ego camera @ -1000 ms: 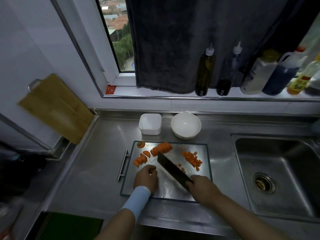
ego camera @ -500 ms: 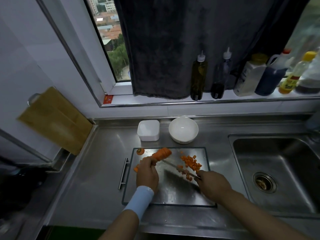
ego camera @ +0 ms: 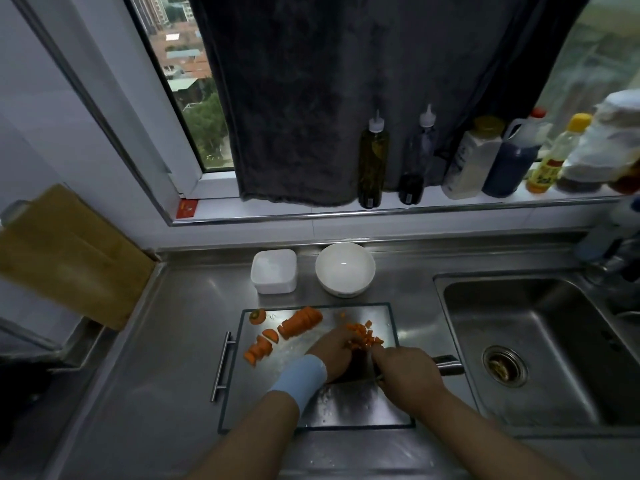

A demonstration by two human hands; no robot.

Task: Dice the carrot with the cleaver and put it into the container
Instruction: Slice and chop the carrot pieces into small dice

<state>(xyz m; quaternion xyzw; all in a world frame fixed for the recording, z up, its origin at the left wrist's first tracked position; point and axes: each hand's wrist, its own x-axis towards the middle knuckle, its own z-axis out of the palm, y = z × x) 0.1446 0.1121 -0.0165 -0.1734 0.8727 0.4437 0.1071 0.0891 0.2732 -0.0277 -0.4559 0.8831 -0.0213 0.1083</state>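
Observation:
A steel cutting board point(ego camera: 346, 407) lies on the counter. On it are a thick carrot chunk point(ego camera: 299, 322), several half-round slices point(ego camera: 259, 348), the carrot's top end point(ego camera: 258, 316) and a pile of diced carrot point(ego camera: 363, 336). My left hand point(ego camera: 334, 351), with a blue wristband, is cupped against the near left side of the dice. My right hand point(ego camera: 405, 372) grips the cleaver point(ego camera: 448, 363); its dark blade lies low between my hands, mostly hidden. The white square container point(ego camera: 274, 270) stands behind the board and holds no carrot.
A white bowl point(ego camera: 344, 268) sits beside the container. The sink point(ego camera: 540, 341) is directly right of the board. Bottles point(ego camera: 372, 161) line the window sill. A wooden board point(ego camera: 65, 254) leans on the left wall.
My left hand has left the slices at the left and moved right to the diced pile. The cleaver has swung from across the board to low beside the dice.

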